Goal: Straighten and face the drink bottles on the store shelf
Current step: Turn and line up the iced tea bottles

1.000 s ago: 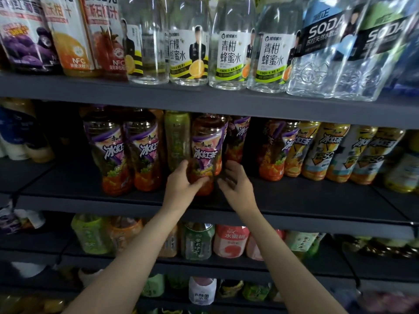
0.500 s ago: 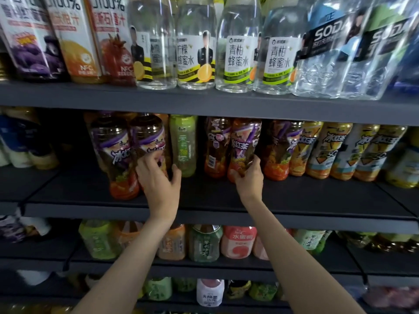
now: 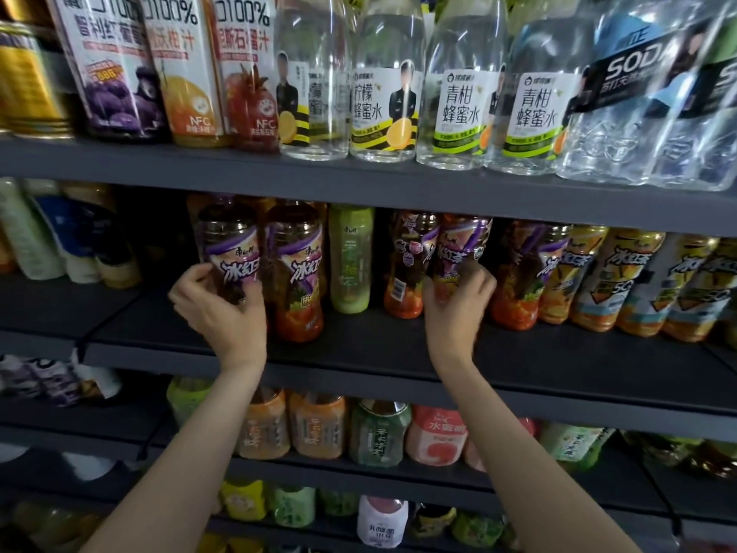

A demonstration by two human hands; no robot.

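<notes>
Head view: your left hand (image 3: 217,309) grips leftmost tea bottle (image 3: 230,255), right hand (image 3: 458,303) grips purple-label bottle (image 3: 458,253) (fingers curled round both); bare shelf front (image 3: 359,345) before them.

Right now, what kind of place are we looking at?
Most likely a shop's drinks aisle. Dark tiered shelves carry rows of labelled bottles: clear honey water bottles above, iced tea bottles on the middle shelf, where the left hand and right hand each grip one.
</notes>
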